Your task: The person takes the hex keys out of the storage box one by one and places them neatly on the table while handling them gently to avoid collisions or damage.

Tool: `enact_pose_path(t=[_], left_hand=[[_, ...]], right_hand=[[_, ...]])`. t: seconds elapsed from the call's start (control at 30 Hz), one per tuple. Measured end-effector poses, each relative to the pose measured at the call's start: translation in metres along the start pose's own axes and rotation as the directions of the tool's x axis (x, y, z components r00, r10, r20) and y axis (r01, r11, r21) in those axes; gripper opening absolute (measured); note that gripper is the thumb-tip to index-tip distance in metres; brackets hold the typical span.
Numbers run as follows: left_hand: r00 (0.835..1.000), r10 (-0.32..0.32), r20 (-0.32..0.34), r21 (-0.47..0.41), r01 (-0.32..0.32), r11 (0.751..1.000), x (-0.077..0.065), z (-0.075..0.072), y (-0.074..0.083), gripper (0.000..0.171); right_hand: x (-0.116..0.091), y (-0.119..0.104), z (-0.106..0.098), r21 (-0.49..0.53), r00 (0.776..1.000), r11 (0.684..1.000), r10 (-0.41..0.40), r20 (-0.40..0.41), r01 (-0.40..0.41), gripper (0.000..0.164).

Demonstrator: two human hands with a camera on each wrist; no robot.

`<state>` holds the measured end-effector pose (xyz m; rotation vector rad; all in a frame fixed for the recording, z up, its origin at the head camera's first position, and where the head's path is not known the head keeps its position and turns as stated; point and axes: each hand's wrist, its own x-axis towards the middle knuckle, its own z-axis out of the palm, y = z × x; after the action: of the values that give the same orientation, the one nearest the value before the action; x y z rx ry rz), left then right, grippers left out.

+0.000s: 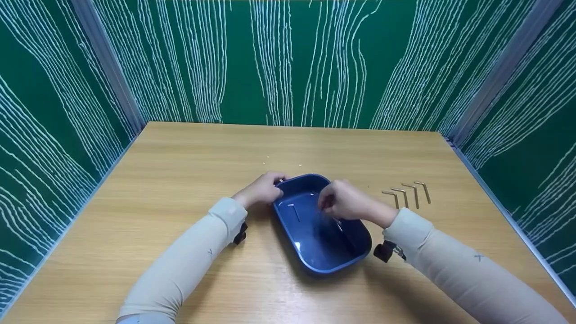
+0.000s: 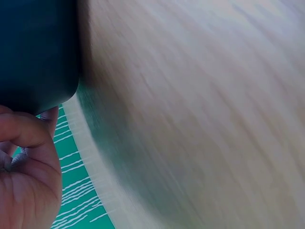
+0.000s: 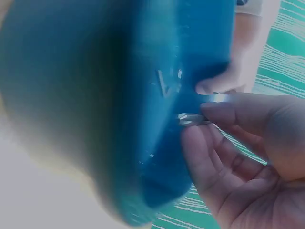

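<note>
A deep blue plastic tub [image 1: 315, 243] stands at an angle on the table. My left hand [image 1: 265, 189] grips its far left corner, thumb over the rim and fingers outside. My right hand [image 1: 344, 200] is over the tub's right side and pinches a metal hex key [image 3: 189, 119] between thumb and fingertips; its six-sided end shows in the right wrist view. One L-shaped hex key [image 1: 296, 213] lies on the tub floor toward the left. In the left wrist view, my left fingers [image 2: 31, 129] are curled at the tub's underside corner.
To the right of the tub, several hex keys [image 1: 416, 198] lie in a row on the wooden table [image 1: 216, 148]. A few tiny white specks [image 1: 300, 165] are scattered beyond the tub. Green walls [image 1: 238, 67] with pale wavy lines enclose the table's back and sides.
</note>
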<state>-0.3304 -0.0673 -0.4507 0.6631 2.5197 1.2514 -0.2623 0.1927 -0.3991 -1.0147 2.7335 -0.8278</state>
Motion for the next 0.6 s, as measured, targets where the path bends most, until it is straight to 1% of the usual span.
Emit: enact_pose_path(t=[0.17, 0.4, 0.47, 0.6], left_hand=[[1.0, -0.008, 0.003, -0.004, 0.008, 1.0, 0.001, 0.0, 0.0, 0.032], [1.0, 0.009, -0.008, -0.009, -0.009, 1.0, 0.0, 0.0, 0.0, 0.036], [1.0, 0.011, -0.01, -0.003, -0.011, 1.0, 0.0, 0.0, 0.0, 0.037], [1.0, 0.003, -0.011, 0.019, -0.002, 1.0, 0.002, 0.001, -0.002, 0.036]], right_hand=[[0.0, -0.002, -0.011, 0.002, 0.998, 0.998, 0.059, -0.017, -0.059, 0.018], [-0.003, -0.001, -0.023, 0.064, 0.988, 0.987, 0.151, -0.018, -0.149, 0.013], [-0.004, 0.001, -0.025, 0.068, 0.986, 0.985, 0.162, -0.028, -0.16, 0.013], [-0.006, 0.007, -0.028, 0.084, 0.987, 0.986, 0.15, -0.058, -0.145, 0.011]])
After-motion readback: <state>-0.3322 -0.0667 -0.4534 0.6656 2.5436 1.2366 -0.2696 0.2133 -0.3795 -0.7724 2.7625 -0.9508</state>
